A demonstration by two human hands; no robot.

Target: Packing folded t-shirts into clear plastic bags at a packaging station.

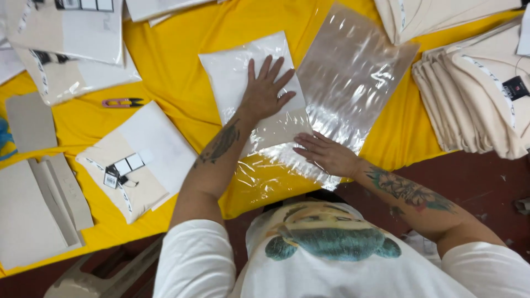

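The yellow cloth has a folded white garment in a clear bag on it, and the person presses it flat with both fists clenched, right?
Not quite. In the head view the left hand and right hand lie open, palms flat on the bagged garment atop the yellow cloth.

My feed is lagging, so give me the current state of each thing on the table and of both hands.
Left hand: flat, fingers spread, pressing the bagged garment.
Right hand: flat on the bag's open end.
Bagged garment: folded, inside clear bag, unsealed.
Empty clear bag: lying flat.
Folded garment stack: unbagged.
Pink clipper: lying untouched.
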